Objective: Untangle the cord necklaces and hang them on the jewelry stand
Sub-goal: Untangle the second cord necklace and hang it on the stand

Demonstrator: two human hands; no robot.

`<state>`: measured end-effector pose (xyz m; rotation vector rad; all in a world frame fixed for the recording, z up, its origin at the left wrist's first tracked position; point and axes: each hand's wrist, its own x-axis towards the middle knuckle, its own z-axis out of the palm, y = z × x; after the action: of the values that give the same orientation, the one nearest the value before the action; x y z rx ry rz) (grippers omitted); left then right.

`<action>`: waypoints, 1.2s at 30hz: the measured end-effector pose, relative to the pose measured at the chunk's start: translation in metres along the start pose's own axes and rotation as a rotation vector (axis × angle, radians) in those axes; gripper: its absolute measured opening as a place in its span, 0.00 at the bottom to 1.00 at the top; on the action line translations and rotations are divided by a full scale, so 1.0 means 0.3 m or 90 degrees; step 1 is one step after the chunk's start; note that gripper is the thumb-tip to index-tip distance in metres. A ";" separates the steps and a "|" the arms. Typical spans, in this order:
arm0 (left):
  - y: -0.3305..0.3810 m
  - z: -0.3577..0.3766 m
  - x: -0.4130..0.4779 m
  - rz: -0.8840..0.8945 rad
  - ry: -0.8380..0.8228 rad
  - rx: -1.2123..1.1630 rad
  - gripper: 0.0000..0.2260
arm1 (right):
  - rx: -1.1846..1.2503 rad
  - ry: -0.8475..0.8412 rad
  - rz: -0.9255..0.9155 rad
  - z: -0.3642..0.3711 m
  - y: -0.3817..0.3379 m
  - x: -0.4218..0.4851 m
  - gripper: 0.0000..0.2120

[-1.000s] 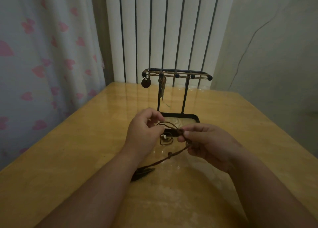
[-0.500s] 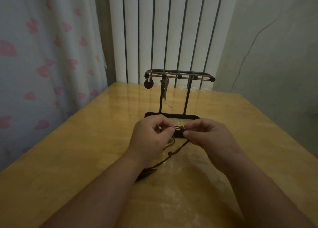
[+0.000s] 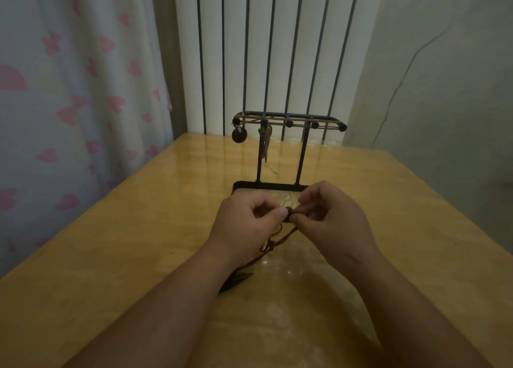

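Left hand (image 3: 245, 224), right hand (image 3: 334, 223) pinch cord necklace (image 3: 289, 215) near stand tray (image 3: 273, 185).

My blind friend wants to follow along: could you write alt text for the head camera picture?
A left hand and a right hand pinch a tangled brown cord necklace between them over a wooden table, its dark pointed pendant lying on the table. Behind stands a black jewelry stand with a round pendant hanging.

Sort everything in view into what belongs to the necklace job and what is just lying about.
Job: brown cord necklace, pinched by left hand and right hand; its dark pendant; jewelry stand; round-pendant necklace hung on it.
Just there: table; heart-print curtain; white radiator.
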<state>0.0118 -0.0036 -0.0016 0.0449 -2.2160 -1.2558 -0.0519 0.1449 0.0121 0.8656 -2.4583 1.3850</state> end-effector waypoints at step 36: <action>0.013 -0.007 0.004 -0.011 0.012 -0.041 0.12 | 0.109 -0.096 0.052 0.002 -0.017 -0.005 0.04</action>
<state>0.0129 -0.0033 0.0029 0.0500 -2.1616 -1.3304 -0.0478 0.1429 0.0147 0.9464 -2.5400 1.6352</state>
